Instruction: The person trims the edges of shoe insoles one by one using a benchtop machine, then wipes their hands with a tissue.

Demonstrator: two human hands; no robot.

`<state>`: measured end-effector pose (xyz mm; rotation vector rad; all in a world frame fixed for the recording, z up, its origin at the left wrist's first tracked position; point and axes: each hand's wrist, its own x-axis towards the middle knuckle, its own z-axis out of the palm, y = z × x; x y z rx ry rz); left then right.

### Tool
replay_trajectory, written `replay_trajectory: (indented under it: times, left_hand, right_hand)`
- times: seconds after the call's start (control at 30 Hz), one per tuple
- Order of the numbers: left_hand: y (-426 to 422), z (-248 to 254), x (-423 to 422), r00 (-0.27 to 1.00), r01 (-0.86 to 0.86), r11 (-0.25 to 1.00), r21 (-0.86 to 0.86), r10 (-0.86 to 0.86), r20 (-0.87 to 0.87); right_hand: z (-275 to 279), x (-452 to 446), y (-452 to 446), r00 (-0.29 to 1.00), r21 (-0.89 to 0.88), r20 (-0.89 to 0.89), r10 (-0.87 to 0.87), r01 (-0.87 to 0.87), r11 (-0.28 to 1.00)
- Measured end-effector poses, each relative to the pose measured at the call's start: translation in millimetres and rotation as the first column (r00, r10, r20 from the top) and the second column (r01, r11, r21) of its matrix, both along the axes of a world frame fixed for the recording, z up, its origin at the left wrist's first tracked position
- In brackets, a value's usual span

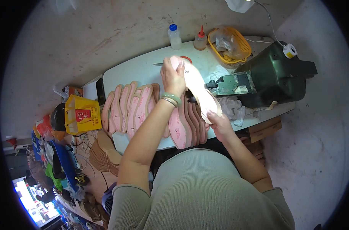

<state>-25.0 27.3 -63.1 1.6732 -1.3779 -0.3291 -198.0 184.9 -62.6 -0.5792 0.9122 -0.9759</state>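
My left hand [173, 78], with a green bangle and a metal bracelet on its wrist, grips the upper end of a shoe insole [197, 85]. My right hand [220, 125] pinches the insole's lower end between thumb and fingers. Bright light washes out the insole's middle, which is beside the small head of a green machine [232, 84]; whether they touch I cannot tell. Below it, a row of pink insoles [178, 128] leans in an overlapping stack. More pink insoles [134, 109] are spread to the left, partly hidden by my left forearm.
Behind the insoles are a blue-capped bottle [175, 40], a red-tipped glue bottle [200, 41] and a yellow basket [246, 48] on the white table [128, 73]. Scissors [158, 64] lie by my left hand. A yellow bag [82, 114] and stacked brown insoles [101, 153] are at left.
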Motion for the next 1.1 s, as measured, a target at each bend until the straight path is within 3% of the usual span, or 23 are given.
replay_trajectory:
  times: [0.03, 0.07, 0.13, 0.17, 0.27, 0.4, 0.6, 0.9, 1.0, 1.1]
  left_hand:
    - [-5, 2, 3, 0.985, 0.023, 0.994, -0.107, -0.004, 0.174]
    - [-9, 4, 10, 0.934, 0.244, 0.969, -0.031, -0.226, 0.277]
    - [-11, 35, 19, 0.667, 0.608, 0.773, 0.182, -0.621, 0.412]
    - [-21, 10, 21, 0.567, 0.745, 0.664, 0.054, -0.675, 0.472]
    - [-28, 46, 25, 0.232, 0.873, 0.312, 0.375, -0.942, 0.242]
    - [-27, 56, 23, 0.245, 0.793, 0.344, 0.502, -0.935, 0.255]
    - [-12, 51, 30, 0.331, 0.772, 0.421, 0.476, -0.906, 0.264]
    - [19, 39, 27, 0.593, 0.743, 0.534, 0.404, -0.805, -0.028]
    - [34, 38, 22, 0.709, 0.656, 0.615, 0.438, -0.701, -0.079]
    - [41, 44, 21, 0.728, 0.618, 0.597, 0.511, -0.680, -0.087]
  right_hand:
    - [1, 4, -6, 1.000, -0.007, -0.021, -0.016, 0.016, 1.000]
    - [3, 7, -11, 0.999, 0.016, -0.037, -0.038, 0.039, 0.999]
    - [14, 18, -23, 0.995, 0.065, -0.067, -0.080, 0.084, 0.994]
    - [14, 22, -28, 0.995, 0.062, -0.058, -0.087, 0.090, 0.994]
    - [13, 31, -43, 0.992, 0.055, -0.050, -0.113, 0.116, 0.992]
    - [17, 35, -48, 0.984, 0.043, -0.082, -0.161, 0.165, 0.985]
    - [15, 27, -49, 0.974, 0.052, -0.194, -0.116, 0.128, 0.990]
    - [13, 18, -32, 0.973, 0.006, -0.226, -0.046, 0.049, 0.999]
    - [7, 19, -19, 0.977, -0.017, -0.215, -0.015, 0.011, 1.000]
    - [5, 20, -3, 0.978, -0.043, -0.205, 0.029, -0.039, 0.998]
